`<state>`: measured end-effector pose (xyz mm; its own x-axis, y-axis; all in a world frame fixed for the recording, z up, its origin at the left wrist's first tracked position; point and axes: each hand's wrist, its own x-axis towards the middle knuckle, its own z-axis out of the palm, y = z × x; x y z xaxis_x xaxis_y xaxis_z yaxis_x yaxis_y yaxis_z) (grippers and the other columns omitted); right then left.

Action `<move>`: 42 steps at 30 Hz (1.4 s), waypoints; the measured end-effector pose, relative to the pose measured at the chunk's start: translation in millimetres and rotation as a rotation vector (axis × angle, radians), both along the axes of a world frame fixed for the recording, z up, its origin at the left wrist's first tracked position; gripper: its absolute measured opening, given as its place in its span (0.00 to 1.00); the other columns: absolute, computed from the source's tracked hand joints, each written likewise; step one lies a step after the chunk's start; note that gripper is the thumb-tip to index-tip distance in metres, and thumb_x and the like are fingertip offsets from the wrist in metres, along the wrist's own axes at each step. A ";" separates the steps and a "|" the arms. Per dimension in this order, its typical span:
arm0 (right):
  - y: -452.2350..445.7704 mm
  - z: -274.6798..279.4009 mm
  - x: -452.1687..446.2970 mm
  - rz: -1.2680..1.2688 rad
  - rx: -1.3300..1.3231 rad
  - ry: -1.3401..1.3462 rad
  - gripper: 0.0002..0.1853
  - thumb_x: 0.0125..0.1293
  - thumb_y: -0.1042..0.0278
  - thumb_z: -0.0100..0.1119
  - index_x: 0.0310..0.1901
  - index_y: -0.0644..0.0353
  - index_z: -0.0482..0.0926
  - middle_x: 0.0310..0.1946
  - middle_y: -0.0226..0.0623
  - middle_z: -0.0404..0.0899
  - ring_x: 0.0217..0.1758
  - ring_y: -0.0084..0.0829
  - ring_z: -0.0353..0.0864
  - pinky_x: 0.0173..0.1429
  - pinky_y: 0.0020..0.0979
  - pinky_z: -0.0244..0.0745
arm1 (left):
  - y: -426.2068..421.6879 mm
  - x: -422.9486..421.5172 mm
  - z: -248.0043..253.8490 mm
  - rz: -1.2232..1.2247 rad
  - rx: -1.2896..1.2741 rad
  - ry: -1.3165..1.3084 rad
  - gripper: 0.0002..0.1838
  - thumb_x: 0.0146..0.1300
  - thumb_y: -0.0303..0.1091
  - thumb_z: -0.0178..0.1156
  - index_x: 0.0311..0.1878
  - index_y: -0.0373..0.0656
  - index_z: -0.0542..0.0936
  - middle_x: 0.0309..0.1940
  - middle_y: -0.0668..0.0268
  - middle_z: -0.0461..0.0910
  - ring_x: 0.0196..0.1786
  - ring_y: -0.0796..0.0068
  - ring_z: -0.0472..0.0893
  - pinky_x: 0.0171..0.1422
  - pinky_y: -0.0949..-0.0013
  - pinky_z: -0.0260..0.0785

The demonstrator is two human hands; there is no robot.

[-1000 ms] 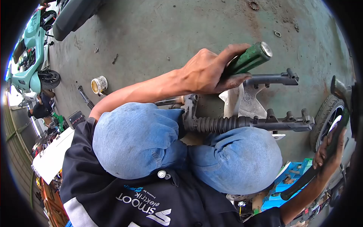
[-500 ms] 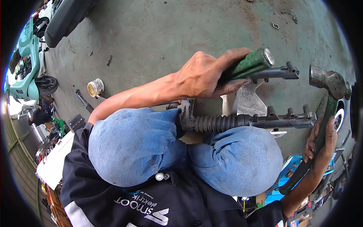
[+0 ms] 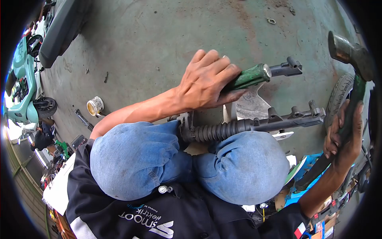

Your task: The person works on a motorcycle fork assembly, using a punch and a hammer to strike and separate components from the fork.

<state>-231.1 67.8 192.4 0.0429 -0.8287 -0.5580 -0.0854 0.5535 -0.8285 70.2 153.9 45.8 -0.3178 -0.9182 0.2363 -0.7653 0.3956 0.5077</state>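
Left hand (image 3: 211,79): back of the hand uppermost; fingers curled around the green handle, thumb along the side nearest the knees (image 3: 127,159).
Green handle (image 3: 250,77): protrudes between thumb and forefinger; metal end cap (image 3: 267,70) faces right; rest of the tool hidden by the hand. Position: above the floor (image 3: 159,36), overlapping the far fork tube (image 3: 288,68) in view; contact between the two cannot be determined.
Right hand (image 3: 344,135): fingers wrapped around the shaft of the hammer (image 3: 359,89), beyond the right knee.
Hammer position: raised near the right edge of the visible floor; hammer head (image 3: 344,49) uppermost, well apart from the end cap; the dark lower shaft extends below the hand.
Fork assembly (image 3: 292,119): lies crosswise just beyond the knees, lugged ends to the right; ribbed rubber boot (image 3: 219,130) on the near leg; its support is hidden.
Pale plate (image 3: 250,104): between the two fork legs, partly covered by the left hand.
Floor, left side: tin (image 3: 95,106) with yellowish contents; rod with ribbed boot (image 3: 82,119) just beside it; teal scooter (image 3: 24,91) toward the left edge.
Floor, far side: small metal link (image 3: 271,21) lying flat.
Floor, right side: tyre (image 3: 338,95) behind the right hand.
Background, left: another person (image 3: 43,139) in dark clothing.
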 end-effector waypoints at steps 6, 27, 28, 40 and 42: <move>9.9 -1.2 30.2 0.455 0.261 0.190 0.30 0.75 0.40 0.52 0.26 0.61 0.71 0.11 0.28 0.64 0.08 0.17 0.59 0.11 0.23 0.52 | -11.9 -6.3 -10.4 -0.121 0.055 0.229 0.23 0.60 0.44 0.70 0.51 0.40 0.73 0.54 0.57 0.74 0.67 0.53 0.70 0.72 0.39 0.50; -2.5 1.2 -8.6 -0.024 0.141 0.477 0.24 0.77 0.42 0.47 0.33 0.55 0.69 0.16 0.22 0.61 0.08 0.15 0.54 0.10 0.19 0.47 | 1.6 19.1 -21.1 -0.226 0.080 0.405 0.29 0.61 0.38 0.68 0.61 0.36 0.69 0.57 0.48 0.74 0.72 0.44 0.68 0.81 0.42 0.49; -19.0 0.5 -25.9 -0.070 0.048 0.472 0.23 0.77 0.41 0.46 0.35 0.55 0.69 0.16 0.22 0.60 0.07 0.15 0.54 0.09 0.20 0.49 | -2.0 24.0 -11.7 -0.202 0.142 0.417 0.30 0.61 0.38 0.69 0.61 0.35 0.68 0.56 0.47 0.74 0.68 0.44 0.71 0.76 0.46 0.57; 17.7 -26.3 -23.8 -0.070 0.256 0.338 0.29 0.74 0.33 0.47 0.31 0.55 0.68 0.11 0.24 0.57 0.05 0.17 0.50 0.06 0.22 0.45 | 10.9 24.8 28.0 -0.195 0.617 0.474 0.27 0.61 0.49 0.69 0.55 0.43 0.70 0.29 0.51 0.83 0.33 0.43 0.83 0.34 0.49 0.74; 23.3 -29.7 -17.0 -0.038 0.266 0.345 0.29 0.74 0.33 0.46 0.30 0.55 0.67 0.11 0.25 0.57 0.05 0.17 0.50 0.07 0.22 0.46 | 15.1 20.9 17.8 -0.251 0.570 0.454 0.26 0.63 0.47 0.67 0.54 0.41 0.70 0.27 0.51 0.82 0.31 0.43 0.83 0.32 0.48 0.74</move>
